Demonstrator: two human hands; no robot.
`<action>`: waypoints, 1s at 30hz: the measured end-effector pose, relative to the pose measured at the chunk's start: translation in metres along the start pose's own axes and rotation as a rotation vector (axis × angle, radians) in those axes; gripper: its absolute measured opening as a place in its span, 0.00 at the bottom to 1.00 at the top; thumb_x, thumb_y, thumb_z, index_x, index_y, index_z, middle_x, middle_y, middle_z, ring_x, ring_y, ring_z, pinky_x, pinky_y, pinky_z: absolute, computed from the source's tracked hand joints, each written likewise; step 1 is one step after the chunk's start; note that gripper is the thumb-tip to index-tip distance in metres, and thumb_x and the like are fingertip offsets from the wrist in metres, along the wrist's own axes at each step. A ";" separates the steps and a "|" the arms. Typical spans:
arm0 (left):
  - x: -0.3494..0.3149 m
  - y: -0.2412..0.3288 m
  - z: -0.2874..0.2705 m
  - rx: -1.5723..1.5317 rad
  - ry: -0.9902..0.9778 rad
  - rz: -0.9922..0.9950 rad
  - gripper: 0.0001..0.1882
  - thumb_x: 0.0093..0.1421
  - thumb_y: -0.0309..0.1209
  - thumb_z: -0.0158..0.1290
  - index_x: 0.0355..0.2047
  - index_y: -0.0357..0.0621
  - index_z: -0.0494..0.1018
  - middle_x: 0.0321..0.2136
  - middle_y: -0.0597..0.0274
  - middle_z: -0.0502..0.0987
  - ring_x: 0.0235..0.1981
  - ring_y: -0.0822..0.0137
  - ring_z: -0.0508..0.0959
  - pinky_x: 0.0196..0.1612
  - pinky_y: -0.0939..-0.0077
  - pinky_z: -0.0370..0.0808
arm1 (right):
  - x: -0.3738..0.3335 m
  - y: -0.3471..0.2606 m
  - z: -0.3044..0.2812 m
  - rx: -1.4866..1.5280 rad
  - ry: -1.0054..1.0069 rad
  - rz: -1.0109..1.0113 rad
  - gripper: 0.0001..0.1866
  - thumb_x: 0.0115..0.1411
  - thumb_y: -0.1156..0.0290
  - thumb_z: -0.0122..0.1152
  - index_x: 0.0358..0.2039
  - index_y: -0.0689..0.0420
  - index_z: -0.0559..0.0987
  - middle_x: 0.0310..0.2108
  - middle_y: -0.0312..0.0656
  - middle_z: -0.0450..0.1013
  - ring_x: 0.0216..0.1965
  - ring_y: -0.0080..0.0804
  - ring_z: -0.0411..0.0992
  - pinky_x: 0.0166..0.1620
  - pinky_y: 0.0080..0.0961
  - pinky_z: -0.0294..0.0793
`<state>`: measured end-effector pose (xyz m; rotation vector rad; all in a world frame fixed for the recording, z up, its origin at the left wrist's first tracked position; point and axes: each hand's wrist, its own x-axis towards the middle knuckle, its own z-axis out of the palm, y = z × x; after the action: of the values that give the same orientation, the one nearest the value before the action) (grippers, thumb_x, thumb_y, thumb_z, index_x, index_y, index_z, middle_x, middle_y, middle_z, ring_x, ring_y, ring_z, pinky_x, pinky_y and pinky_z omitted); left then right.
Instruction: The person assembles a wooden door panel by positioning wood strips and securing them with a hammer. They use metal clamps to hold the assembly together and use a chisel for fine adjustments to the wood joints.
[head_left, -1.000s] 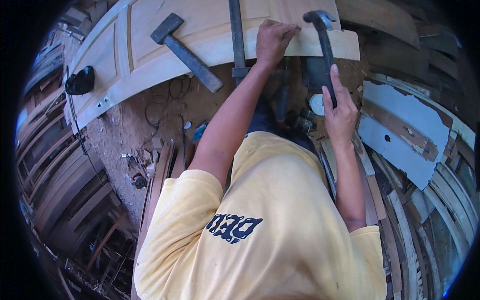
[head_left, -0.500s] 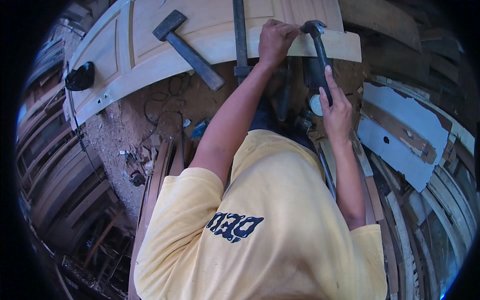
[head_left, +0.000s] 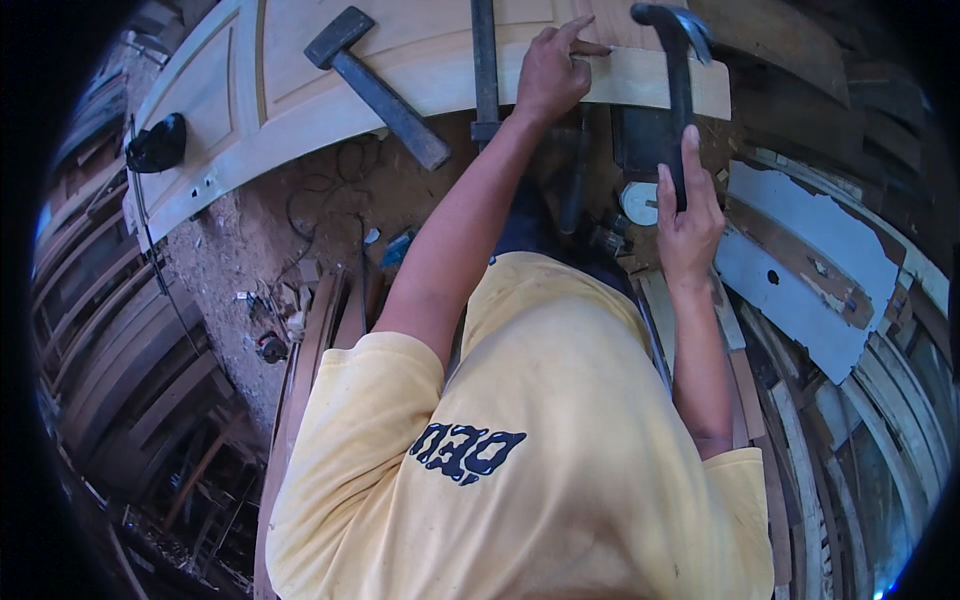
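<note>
In my right hand (head_left: 692,235) is a claw hammer (head_left: 680,95), gripped low on its dark handle, with the head raised beside the right end of the wooden panel door (head_left: 640,78). My left hand (head_left: 555,75) rests at the door's near edge, its forefinger and another finger stretched out and apart; no object shows between them. To its left a long dark metal bar clamp (head_left: 485,65) lies across the edge. Farther left, a heavy block-headed hammer (head_left: 385,105) lies on the door, its handle jutting past the edge toward me.
A black bundle (head_left: 157,145) hangs at the door's left end. Below, a white round lid or tin (head_left: 640,203) and a cable (head_left: 310,195) lie on the dusty ground. At right, a peeling white board (head_left: 800,240) leans on stacked timber (head_left: 880,400); more planks (head_left: 130,330) fill the left.
The claw hammer has swung up and right, away from my left hand, its head turning. My left hand's fingers have spread from a pinch.
</note>
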<state>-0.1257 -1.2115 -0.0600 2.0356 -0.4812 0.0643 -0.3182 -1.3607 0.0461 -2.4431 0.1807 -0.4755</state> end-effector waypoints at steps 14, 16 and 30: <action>0.005 -0.012 0.003 -0.052 -0.099 0.018 0.43 0.50 0.12 0.45 0.71 0.36 0.61 0.46 0.51 0.86 0.54 0.47 0.79 0.68 0.54 0.68 | -0.012 0.017 0.023 -0.019 0.186 -0.159 0.34 0.69 0.70 0.65 0.74 0.42 0.68 0.51 0.53 0.81 0.44 0.54 0.82 0.44 0.43 0.82; 0.005 -0.014 0.003 -0.111 -0.060 -0.015 0.43 0.49 0.13 0.45 0.71 0.36 0.61 0.46 0.51 0.86 0.54 0.47 0.79 0.68 0.54 0.68 | -0.009 0.018 0.023 -0.061 -0.213 0.122 0.32 0.70 0.70 0.64 0.73 0.46 0.69 0.55 0.53 0.80 0.48 0.54 0.82 0.47 0.43 0.82; -0.003 -0.011 0.003 -0.176 0.039 -0.038 0.37 0.52 0.17 0.51 0.66 0.41 0.66 0.44 0.65 0.88 0.57 0.48 0.77 0.65 0.58 0.72 | -0.015 0.020 0.019 -0.053 -0.181 0.228 0.29 0.72 0.67 0.61 0.73 0.46 0.70 0.62 0.53 0.76 0.55 0.56 0.80 0.52 0.44 0.81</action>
<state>-0.1253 -1.2084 -0.0715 1.8674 -0.4086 0.0375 -0.3255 -1.3621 0.0158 -2.4619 0.3944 -0.1507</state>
